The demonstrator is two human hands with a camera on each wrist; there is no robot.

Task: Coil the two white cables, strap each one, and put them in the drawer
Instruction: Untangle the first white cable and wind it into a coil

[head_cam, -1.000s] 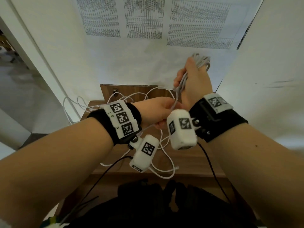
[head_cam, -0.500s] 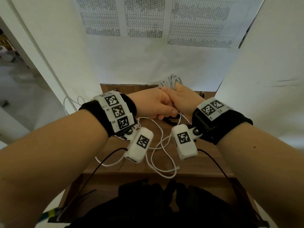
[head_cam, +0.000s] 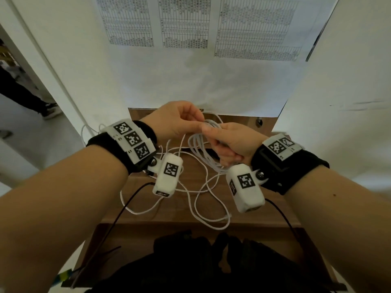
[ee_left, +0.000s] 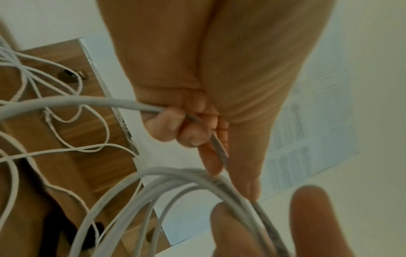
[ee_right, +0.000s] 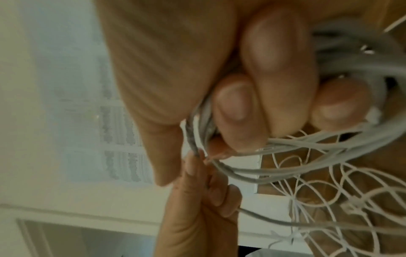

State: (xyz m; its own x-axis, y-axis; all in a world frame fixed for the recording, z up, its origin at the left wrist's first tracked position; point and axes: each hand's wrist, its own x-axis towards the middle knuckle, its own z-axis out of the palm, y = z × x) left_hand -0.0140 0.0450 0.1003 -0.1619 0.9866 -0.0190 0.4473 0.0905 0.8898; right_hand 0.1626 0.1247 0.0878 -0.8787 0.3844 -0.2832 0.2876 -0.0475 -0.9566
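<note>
**Mid-coil: another loop being handed to the bundle**

Now the right hand (head_cam: 232, 142) is seen clenched round a bundle of loops (head_cam: 201, 149) of one white cable, with thumb and fingers curled over the gathered turns; this is confirmed in the right wrist view, where the strands pass under the fingertips (ee_right: 232, 104). A single strand (ee_left: 72, 102) of the same cable is pinched by the left hand (head_cam: 175, 121), fingers curled, right against the right thumb. Both hands are held together, just above the wooden top (head_cam: 264, 216).

Compared with a second ago, the right hand has been lowered from its raised position by the wall, and the left hand has been brought up from below to meet it at the bundle. Half a second ago the hands were already touching; since then the left hand has been lifted slightly to the far side. It is judged that one more turn is being fed in, so coiling of the first cable is not finished.

Loose cable (head_cam: 209, 208) is left sprawled on the wooden top, near and left of the hands; whether it is partly the second cable cannot be told. No strap is seen. A dark opening (head_cam: 190, 261) lies below the near edge, possibly the drawer, but its contents are too dark to be read. Printed sheets (head_cam: 254, 28) are fixed to the far wall.
</note>
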